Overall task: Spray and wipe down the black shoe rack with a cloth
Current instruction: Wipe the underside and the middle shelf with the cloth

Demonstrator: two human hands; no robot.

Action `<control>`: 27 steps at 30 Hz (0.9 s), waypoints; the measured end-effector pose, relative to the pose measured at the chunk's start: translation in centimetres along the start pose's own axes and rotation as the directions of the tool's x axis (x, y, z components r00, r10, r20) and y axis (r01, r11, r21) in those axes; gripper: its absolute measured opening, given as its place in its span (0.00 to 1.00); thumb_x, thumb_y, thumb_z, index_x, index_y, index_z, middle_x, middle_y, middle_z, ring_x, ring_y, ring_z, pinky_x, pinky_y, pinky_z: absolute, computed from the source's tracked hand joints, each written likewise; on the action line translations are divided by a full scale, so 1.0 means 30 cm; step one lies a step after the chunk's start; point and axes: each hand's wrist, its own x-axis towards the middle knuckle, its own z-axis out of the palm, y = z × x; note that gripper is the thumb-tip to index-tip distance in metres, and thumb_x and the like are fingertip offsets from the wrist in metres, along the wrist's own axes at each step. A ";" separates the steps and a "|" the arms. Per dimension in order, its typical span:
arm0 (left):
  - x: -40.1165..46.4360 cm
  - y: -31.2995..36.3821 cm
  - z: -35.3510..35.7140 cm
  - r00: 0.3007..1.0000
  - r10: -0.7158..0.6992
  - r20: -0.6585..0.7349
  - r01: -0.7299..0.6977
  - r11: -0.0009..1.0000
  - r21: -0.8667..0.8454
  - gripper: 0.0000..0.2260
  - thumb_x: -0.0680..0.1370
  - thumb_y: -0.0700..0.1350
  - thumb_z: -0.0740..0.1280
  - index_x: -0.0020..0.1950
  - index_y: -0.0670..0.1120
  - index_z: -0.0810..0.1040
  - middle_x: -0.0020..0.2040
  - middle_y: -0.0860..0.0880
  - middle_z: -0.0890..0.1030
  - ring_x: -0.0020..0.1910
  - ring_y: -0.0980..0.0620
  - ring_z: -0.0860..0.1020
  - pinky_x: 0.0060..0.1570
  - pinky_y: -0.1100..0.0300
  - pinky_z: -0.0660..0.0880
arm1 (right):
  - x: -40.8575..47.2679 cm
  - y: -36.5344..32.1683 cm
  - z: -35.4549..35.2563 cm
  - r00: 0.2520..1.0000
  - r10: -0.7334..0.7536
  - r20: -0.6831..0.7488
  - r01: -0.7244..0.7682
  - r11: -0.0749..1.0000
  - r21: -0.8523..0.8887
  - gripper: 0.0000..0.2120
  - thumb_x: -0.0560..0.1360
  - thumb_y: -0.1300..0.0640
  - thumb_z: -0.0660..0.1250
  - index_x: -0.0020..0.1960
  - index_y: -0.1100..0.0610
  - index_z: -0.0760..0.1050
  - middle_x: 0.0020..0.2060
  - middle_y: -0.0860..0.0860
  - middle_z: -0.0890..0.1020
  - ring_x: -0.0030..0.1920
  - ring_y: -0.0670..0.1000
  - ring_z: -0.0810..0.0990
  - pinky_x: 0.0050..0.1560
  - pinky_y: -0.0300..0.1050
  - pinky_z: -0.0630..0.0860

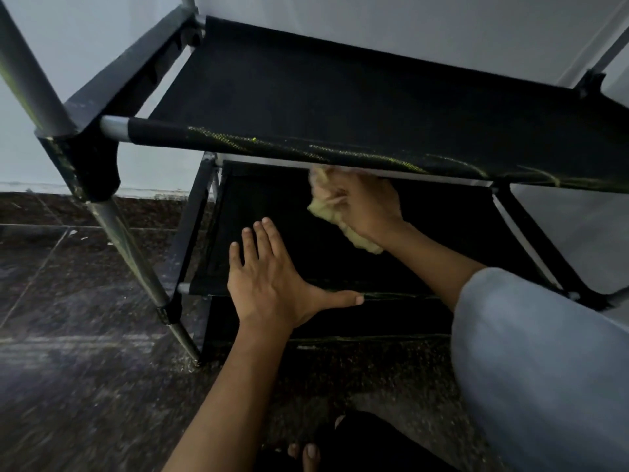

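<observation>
Setting: dark speckled stone floor meeting a pale wall; view from the head camera, looking down and forward.
Shoe rack: black shoe rack standing on the floor against the wall, with grey metal poles, black corner joints and black fabric shelves stacked one above another.
Upper shelf: fabric tier nearest the camera, its front edge streaked with yellowish marks.
Middle shelf: middle shelf lies below the upper shelf; both hands are at this level.
Left hand: left hand rests palm down on the front part of the middle shelf, fingers straight and slightly spread, thumb stretched out to the right along the shelf's front bar.
Right hand: right hand reaches in beneath the upper shelf, its fingers curled around the cloth and gripping it.
Cloth: pale yellow cloth, bunched up in the right hand, above the middle shelf and close under the front edge of the upper shelf; whether it touches either surface cannot be told.
Sleeve: light blue-grey sleeve covers the right upper arm, at lower right.
Foot: bare toes show at the bottom edge, on the floor.
</observation>
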 end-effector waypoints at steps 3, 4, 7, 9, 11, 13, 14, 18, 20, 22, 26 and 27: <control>0.003 -0.003 0.010 0.999 0.009 -0.039 -0.009 1.000 -0.002 0.74 0.44 0.85 0.49 0.74 0.39 0.30 0.77 0.42 0.39 0.77 0.47 0.43 0.75 0.50 0.42 | -0.065 -0.099 -0.019 0.948 -0.300 0.107 0.303 0.953 -0.013 0.13 0.76 0.47 0.65 0.60 0.43 0.74 0.52 0.46 0.79 0.50 0.51 0.80 0.40 0.41 0.65; 0.003 -0.005 0.011 0.999 0.012 -0.042 -0.012 1.000 -0.002 0.73 0.44 0.85 0.49 0.74 0.39 0.30 0.77 0.42 0.38 0.77 0.48 0.43 0.75 0.51 0.42 | -0.092 -0.114 -0.031 0.912 -0.390 0.127 0.398 0.917 -0.040 0.13 0.75 0.49 0.65 0.60 0.43 0.74 0.51 0.44 0.79 0.48 0.49 0.80 0.38 0.41 0.65; -0.001 -0.010 0.005 0.999 0.004 -0.054 -0.006 0.999 -0.035 0.74 0.44 0.85 0.52 0.73 0.39 0.28 0.78 0.43 0.42 0.77 0.49 0.44 0.75 0.52 0.43 | -0.162 -0.045 -0.096 0.817 -0.523 0.241 0.561 0.818 -0.127 0.16 0.74 0.53 0.65 0.61 0.43 0.75 0.53 0.43 0.79 0.48 0.50 0.79 0.37 0.41 0.66; -0.003 -0.010 0.001 0.998 -0.003 -0.058 0.001 0.999 -0.033 0.75 0.44 0.85 0.53 0.72 0.38 0.28 0.78 0.43 0.45 0.77 0.50 0.46 0.75 0.52 0.43 | -0.210 0.070 -0.147 0.790 -0.519 0.326 0.592 0.785 -0.183 0.19 0.73 0.51 0.66 0.62 0.41 0.73 0.53 0.43 0.79 0.48 0.50 0.80 0.37 0.40 0.65; -0.004 -0.009 0.000 0.998 -0.001 -0.060 0.000 1.000 -0.021 0.74 0.44 0.85 0.52 0.73 0.39 0.29 0.78 0.43 0.45 0.77 0.50 0.45 0.75 0.52 0.43 | -0.257 0.213 -0.191 0.820 -0.444 0.361 0.539 0.811 -0.227 0.21 0.71 0.50 0.70 0.62 0.39 0.73 0.52 0.42 0.79 0.47 0.50 0.81 0.37 0.40 0.69; -0.006 -0.004 -0.003 0.999 0.003 -0.053 -0.004 1.000 -0.013 0.74 0.44 0.85 0.52 0.73 0.39 0.29 0.78 0.43 0.44 0.77 0.49 0.45 0.75 0.52 0.42 | -0.303 0.343 -0.219 0.863 -0.355 0.360 0.455 0.855 -0.249 0.19 0.69 0.48 0.72 0.60 0.41 0.76 0.51 0.42 0.80 0.44 0.50 0.82 0.34 0.41 0.73; -0.008 -0.004 -0.003 0.999 0.007 -0.053 -0.007 1.000 -0.010 0.73 0.45 0.85 0.51 0.73 0.39 0.30 0.78 0.44 0.44 0.77 0.49 0.45 0.75 0.52 0.42 | -0.316 0.385 -0.233 0.884 -0.309 0.351 0.407 0.878 -0.251 0.18 0.70 0.49 0.72 0.59 0.42 0.77 0.51 0.43 0.81 0.43 0.50 0.82 0.32 0.41 0.72; -0.009 -0.001 -0.005 0.998 0.008 -0.061 -0.008 1.000 0.002 0.73 0.45 0.85 0.49 0.74 0.40 0.31 0.78 0.44 0.45 0.77 0.48 0.45 0.75 0.51 0.43 | -0.277 0.385 -0.243 0.926 -0.135 0.352 0.251 0.917 -0.309 0.16 0.75 0.46 0.63 0.62 0.41 0.74 0.57 0.43 0.77 0.53 0.50 0.79 0.41 0.42 0.70; -0.008 0.007 -0.008 0.998 0.004 -0.063 -0.004 1.000 0.009 0.73 0.45 0.85 0.49 0.75 0.40 0.33 0.78 0.44 0.46 0.77 0.48 0.46 0.75 0.51 0.44 | -0.239 0.281 -0.220 0.943 -0.100 0.318 0.178 0.957 -0.227 0.17 0.75 0.42 0.61 0.62 0.41 0.73 0.56 0.44 0.77 0.56 0.51 0.78 0.46 0.45 0.70; -0.004 0.014 -0.008 0.998 -0.001 -0.070 0.002 1.000 0.021 0.73 0.44 0.86 0.50 0.76 0.40 0.35 0.78 0.44 0.48 0.77 0.49 0.48 0.75 0.52 0.45 | -0.207 0.127 -0.157 0.959 -0.150 0.240 0.181 0.977 -0.111 0.19 0.74 0.37 0.62 0.62 0.42 0.73 0.54 0.46 0.78 0.55 0.53 0.79 0.45 0.44 0.70; 0.007 0.008 0.000 0.992 0.018 -0.121 -0.015 1.000 0.024 0.68 0.45 0.83 0.52 0.78 0.44 0.49 0.77 0.43 0.57 0.75 0.47 0.57 0.74 0.51 0.53 | -0.179 -0.186 -0.051 0.953 -0.293 0.072 0.292 0.956 0.020 0.18 0.78 0.42 0.59 0.66 0.42 0.71 0.56 0.48 0.78 0.51 0.55 0.80 0.43 0.43 0.69; 0.010 -0.003 -0.003 0.992 0.003 -0.128 -0.001 1.000 0.017 0.67 0.46 0.82 0.51 0.77 0.45 0.52 0.76 0.43 0.60 0.74 0.46 0.59 0.73 0.50 0.56 | -0.174 -0.220 -0.041 0.948 -0.315 0.048 0.314 0.949 0.021 0.18 0.78 0.44 0.59 0.67 0.42 0.70 0.56 0.48 0.77 0.51 0.55 0.80 0.41 0.43 0.66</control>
